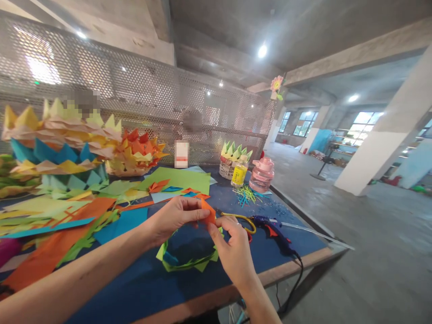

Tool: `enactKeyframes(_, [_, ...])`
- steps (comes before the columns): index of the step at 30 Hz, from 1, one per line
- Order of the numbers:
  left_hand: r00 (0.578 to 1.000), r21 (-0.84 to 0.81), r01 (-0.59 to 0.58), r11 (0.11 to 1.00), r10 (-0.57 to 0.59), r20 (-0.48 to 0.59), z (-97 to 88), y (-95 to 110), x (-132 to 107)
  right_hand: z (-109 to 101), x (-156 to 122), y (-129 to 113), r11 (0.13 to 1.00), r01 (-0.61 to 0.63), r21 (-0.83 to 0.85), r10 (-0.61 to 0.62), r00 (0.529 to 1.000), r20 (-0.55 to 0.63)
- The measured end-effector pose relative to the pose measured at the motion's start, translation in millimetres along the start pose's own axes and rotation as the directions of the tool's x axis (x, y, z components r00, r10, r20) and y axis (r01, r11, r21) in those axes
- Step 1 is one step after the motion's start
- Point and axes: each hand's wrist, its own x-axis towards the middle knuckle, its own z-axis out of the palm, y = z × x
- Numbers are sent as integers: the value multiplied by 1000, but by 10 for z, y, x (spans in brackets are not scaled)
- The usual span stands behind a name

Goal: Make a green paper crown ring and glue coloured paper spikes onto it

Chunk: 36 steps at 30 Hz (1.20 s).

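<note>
My left hand (177, 217) and my right hand (232, 245) meet above the blue table (141, 279), both pinching a small folded orange paper piece (208, 210). Left fingers grip its left side, right fingertips press its lower right edge. Directly beneath lies a ring of green folded paper points (189, 261). A blue glue gun (275, 229) and yellow-handled scissors (241, 218) lie just right of my hands.
Loose coloured paper sheets (54, 216) cover the table's left. Large paper lotus baskets (60, 135) stand at the back left by a perforated metal screen. A yellow bottle (239, 174), pink jar (261, 174) and small basket (232, 159) stand at back right. The table edge runs along the right.
</note>
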Motion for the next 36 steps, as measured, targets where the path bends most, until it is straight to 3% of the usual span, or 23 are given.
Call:
enactKeyframes(5, [997,101,34,994,-26,-76,10,-21,4,-97,-70,53,993,42,-115,-37,998,46])
enactKeyframes(9, [986,117,70,991,-50,-162,-55,23,7,-488,-145,352,913,52,-406,-69,997,-29])
enactKeyframes(11, [982,107,88,990,-68,-175,-100,52,19,-755,-194,570,749,-90,-656,29,994,-103])
enactKeyframes(12, [981,104,99,990,-79,-179,-122,62,28,-886,-216,674,701,-162,-695,82,986,-148])
enactKeyframes(14, [975,95,120,988,-99,-199,-164,66,51,-1117,-247,842,638,-268,-722,169,963,-209])
enactKeyframes(17, [970,94,133,987,-110,-217,-225,36,82,-1332,-233,970,619,-349,-704,318,930,-182])
enactKeyframes(23, [975,116,112,987,-86,-205,-293,-8,86,-1446,-32,1029,690,-501,-522,548,833,-75])
enactKeyframes(29, [975,112,105,988,-80,-209,-258,20,79,-1447,-7,1027,720,-689,-83,692,721,9])
enactKeyframes(32, [978,112,89,990,-66,-197,-256,-13,93,-1406,-64,907,666,-726,173,732,681,37])
enactKeyframes(36, [980,136,83,987,-56,-192,-266,-71,120,-1297,-149,702,531,-737,419,771,625,123])
